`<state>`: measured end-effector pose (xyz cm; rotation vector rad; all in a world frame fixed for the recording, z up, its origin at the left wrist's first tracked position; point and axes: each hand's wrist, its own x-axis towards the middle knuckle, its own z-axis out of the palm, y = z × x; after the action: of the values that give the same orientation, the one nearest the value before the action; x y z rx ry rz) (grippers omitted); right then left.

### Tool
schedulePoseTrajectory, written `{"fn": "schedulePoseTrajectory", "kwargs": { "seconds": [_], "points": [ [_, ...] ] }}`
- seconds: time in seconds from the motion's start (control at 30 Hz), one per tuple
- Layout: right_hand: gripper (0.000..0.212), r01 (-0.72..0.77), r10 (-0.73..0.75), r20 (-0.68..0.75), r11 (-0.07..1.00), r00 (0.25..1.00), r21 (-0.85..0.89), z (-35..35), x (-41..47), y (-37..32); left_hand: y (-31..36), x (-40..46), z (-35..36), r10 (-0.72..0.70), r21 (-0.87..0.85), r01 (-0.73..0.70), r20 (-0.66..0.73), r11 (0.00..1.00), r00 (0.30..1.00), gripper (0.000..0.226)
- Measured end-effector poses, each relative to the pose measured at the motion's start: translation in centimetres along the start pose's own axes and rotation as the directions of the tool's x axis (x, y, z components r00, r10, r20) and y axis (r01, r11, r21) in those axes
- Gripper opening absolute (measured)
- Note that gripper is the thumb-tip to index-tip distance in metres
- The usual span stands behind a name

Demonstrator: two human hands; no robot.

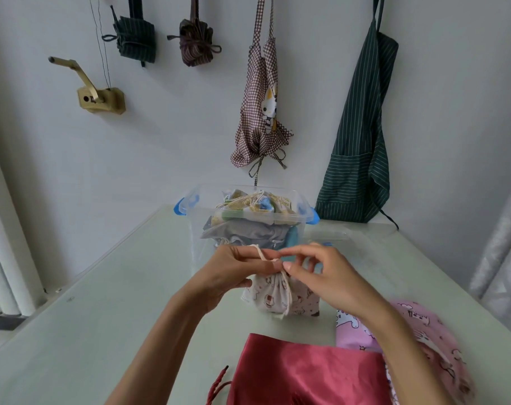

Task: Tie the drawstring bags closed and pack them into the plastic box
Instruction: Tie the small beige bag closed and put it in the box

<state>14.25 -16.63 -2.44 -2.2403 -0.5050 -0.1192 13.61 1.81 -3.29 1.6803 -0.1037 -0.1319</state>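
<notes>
The printed bag (280,296) stands on the bench (102,302) just before the box (248,217), its neck gathered. The left hand (236,273) pinches the cord (260,254) and the right hand (315,273) pinches its other end at the knot. Soft, light cloth; it is probably best gripped at the cinched neck, since thin cord may slip.

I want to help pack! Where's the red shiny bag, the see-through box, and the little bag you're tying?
red shiny bag (304,372), head view, on the middle of its satin cloth.
see-through box (289,219), head view, on its front rim.
little bag (277,296), head view, on its printed front below the gathered neck.
</notes>
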Motion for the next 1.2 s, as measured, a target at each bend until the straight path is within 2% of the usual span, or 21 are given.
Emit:
{"fn": "schedulePoseTrajectory", "kwargs": {
  "seconds": [0.1,0.2,0.3,0.4,0.6,0.73,0.87,0.97,1.07,1.2],
  "points": [
    [0.017,-0.054,0.042,0.118,0.993,0.992,0.103,0.4,-0.1,0.4,-0.2,0.0,-0.1,0.039,0.063,-0.039,0.003,0.997,0.999,0.015],
    [0.012,-0.079,0.060,0.139,0.988,0.988,0.135,0.4,-0.2,0.8,-0.4,0.0,-0.2,0.066,0.146,-0.070,0.034,0.987,0.997,0.019],
    [0.006,-0.068,0.060,0.055,0.986,0.997,0.152,0.7,-0.1,1.0,-0.5,0.0,-0.2,0.120,0.189,-0.126,0.041,0.974,0.992,0.019],
    [0.004,-0.045,0.054,-0.056,0.987,0.997,0.152,1.0,0.1,0.6,-0.4,0.0,0.0,0.215,0.222,-0.200,-0.047,0.954,0.975,0.015],
    [0.007,0.046,-0.023,-0.218,0.994,0.976,0.102,1.7,0.2,-0.4,-1.3,0.8,0.8,0.454,0.369,-0.345,-0.266,0.863,0.850,0.013],
    [0.016,-0.041,0.063,-0.078,0.965,0.995,0.258,1.5,0.3,-0.4,-2.1,0.9,0.9,0.525,0.416,-0.400,-0.247,0.816,0.814,0.012],
    [0.014,-0.288,0.273,0.105,0.812,0.956,0.508,1.3,0.4,0.0,-2.0,0.9,1.0,0.538,0.385,-0.424,-0.265,0.820,0.800,0.009],
    [0.013,-0.319,0.267,0.175,0.774,0.948,0.547,1.4,0.3,0.4,-1.9,0.8,0.9,0.561,0.392,-0.446,-0.257,0.805,0.787,0.011],
    [0.011,-0.288,0.267,0.124,0.760,0.956,0.582,1.4,0.3,0.6,-2.0,0.9,0.6,0.545,0.379,-0.444,-0.222,0.812,0.808,0.018],
    [0.011,-0.159,0.224,-0.069,0.846,0.972,0.509,1.2,0.6,0.5,-1.7,1.0,0.4,0.507,0.341,-0.444,-0.118,0.828,0.854,0.033]
  ]
}}
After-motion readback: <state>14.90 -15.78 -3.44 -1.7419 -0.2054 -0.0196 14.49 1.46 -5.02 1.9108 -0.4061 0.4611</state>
